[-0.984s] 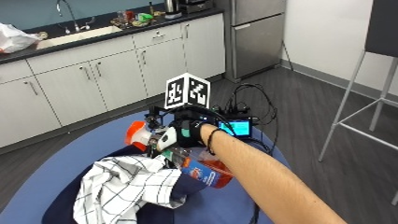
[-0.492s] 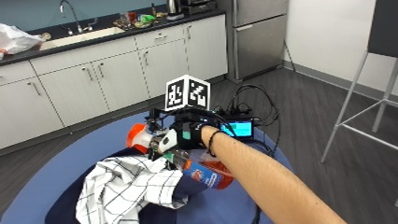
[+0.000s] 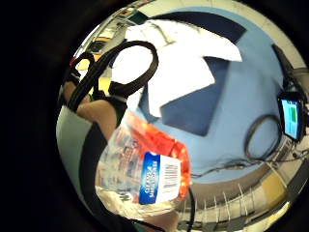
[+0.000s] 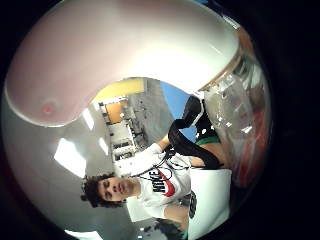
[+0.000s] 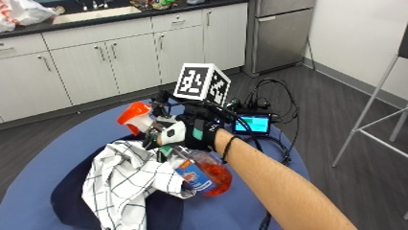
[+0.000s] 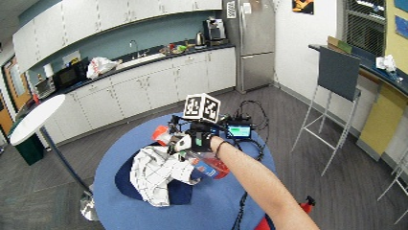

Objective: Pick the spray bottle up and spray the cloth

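Aloft: one spray bottle over one cloth

Just one spray bottle (image 5: pixel 194 170) is in play, and the gloved right hand (image 5: pixel 191 134) has its fingers curled round the neck, holding it above the round blue table (image 5: pixel 57 158). Its orange nozzle (image 5: pixel 135 115) points away from the person, while the body with orange liquid and one blue label (image 3: pixel 158 180) hangs tilted below the hand. Directly under and beside it lies one white checked cloth (image 5: pixel 127 182), crumpled on one dark blue cloth (image 5: pixel 70 203). One small lit screen (image 5: pixel 252 125) sits beyond the wrist.
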